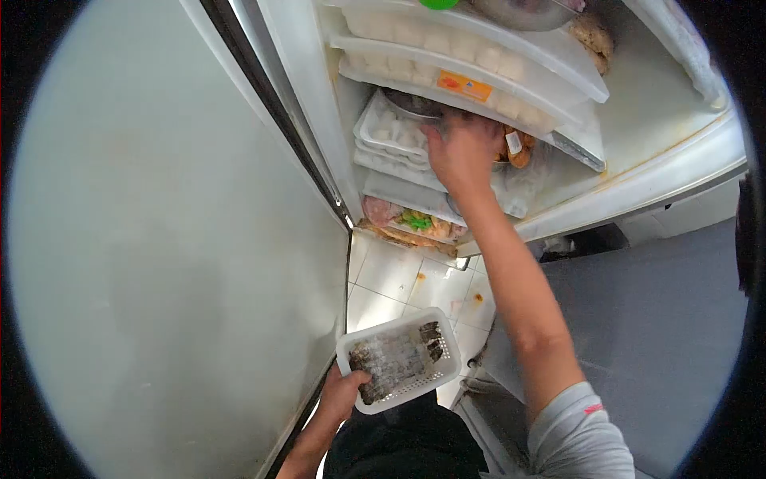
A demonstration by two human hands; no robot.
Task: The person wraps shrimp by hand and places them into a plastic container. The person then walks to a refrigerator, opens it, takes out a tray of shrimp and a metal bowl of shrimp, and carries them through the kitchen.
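My left hand [343, 391] grips the near left rim of a white perforated plastic basket [450, 355], its thumb over the edge. Inside the basket lies a frosty grey-brown frozen block [388, 363], with dark striped pieces that look like shrimp at its right end. My right hand [464, 156] reaches into an open freezer, under a tray of pale round pieces. Its thumb shows, but the other fingers are mostly hidden, so any grip is unclear. Close to it are a dark round dish [411, 104], stacked white trays [391, 137] and brown food with a white label [520, 148].
The freezer door [183, 239] stands open along my left. Stacked plastic trays [479, 56] overhang my right hand, and a metal bowl [527, 12] sits above them. Lower down are food packs with green bits [416, 219]. A grey panel [638, 319] stands on the right, above white floor tiles [391, 267].
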